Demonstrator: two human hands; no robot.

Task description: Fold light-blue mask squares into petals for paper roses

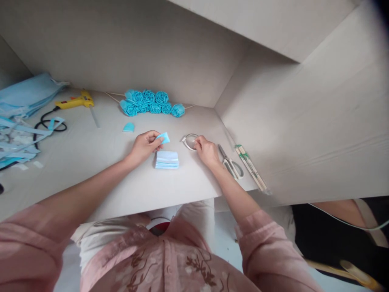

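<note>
My left hand (pixel 147 145) pinches a small folded piece of blue fabric (pixel 164 138) between thumb and fingers. Just below it lies a stack of pale blue fabric pieces (pixel 167 160). My right hand (pixel 207 150) is closed at the right rim of a narrow roll of tape (pixel 184 140); its fingertips are partly hidden there. Beside that hand, on its right, rest scissors with pale handles (pixel 232 165). A single blue petal-shaped piece (pixel 129 127) lies above and left of my left hand.
Several blue fabric roses (pixel 148 97) on sticks lie by the back wall. A yellow glue gun (pixel 74 101) with a black cord sits left, near blue face masks (pixel 27 95) and a heap of cut strips (pixel 18 138). Packed wooden sticks (pixel 251 168) lie along the right panel.
</note>
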